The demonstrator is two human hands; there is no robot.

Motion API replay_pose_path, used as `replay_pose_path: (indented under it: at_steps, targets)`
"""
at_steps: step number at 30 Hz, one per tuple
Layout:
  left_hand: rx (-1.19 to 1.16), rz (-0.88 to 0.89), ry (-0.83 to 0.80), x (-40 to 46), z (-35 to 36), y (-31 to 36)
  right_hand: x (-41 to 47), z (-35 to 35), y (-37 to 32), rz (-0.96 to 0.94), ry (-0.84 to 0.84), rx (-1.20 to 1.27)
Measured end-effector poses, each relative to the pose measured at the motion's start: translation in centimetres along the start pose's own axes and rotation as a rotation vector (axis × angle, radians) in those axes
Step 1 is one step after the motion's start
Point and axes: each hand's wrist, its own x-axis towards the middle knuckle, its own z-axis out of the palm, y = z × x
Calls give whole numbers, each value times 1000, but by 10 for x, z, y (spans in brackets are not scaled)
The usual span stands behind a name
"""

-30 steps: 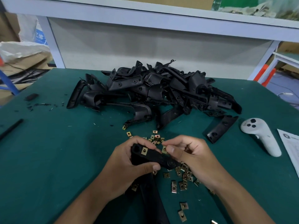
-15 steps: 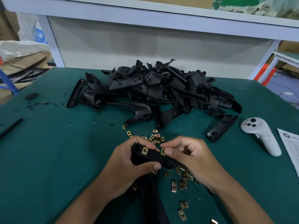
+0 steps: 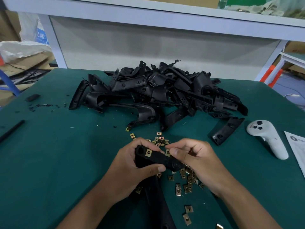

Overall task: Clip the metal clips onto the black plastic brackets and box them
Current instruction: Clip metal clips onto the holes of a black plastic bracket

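Note:
My left hand grips a black plastic bracket over the green table. One brass metal clip sits on the bracket near its left end. My right hand pinches a second metal clip against the bracket's upper edge with thumb and forefinger. Several loose metal clips lie scattered on the table under and around my hands. A big heap of black brackets lies beyond them. Another long black bracket lies on the table below my left hand.
A single black bracket lies to the right of the heap. A white handheld controller and a printed sheet lie at the right edge. A black rod and black plastic scraps lie at the left.
My right hand's thumb and forefinger have shifted a little, bringing the second clip onto the bracket's upper edge. My left hand keeps holding the bracket in the same place.

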Motion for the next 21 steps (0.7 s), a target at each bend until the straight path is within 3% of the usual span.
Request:
replay_pose_path:
  at_steps: [21]
  targets:
    - [11, -16, -56, -1, -2, -1, -5, -4, -5, -24, -70, -20]
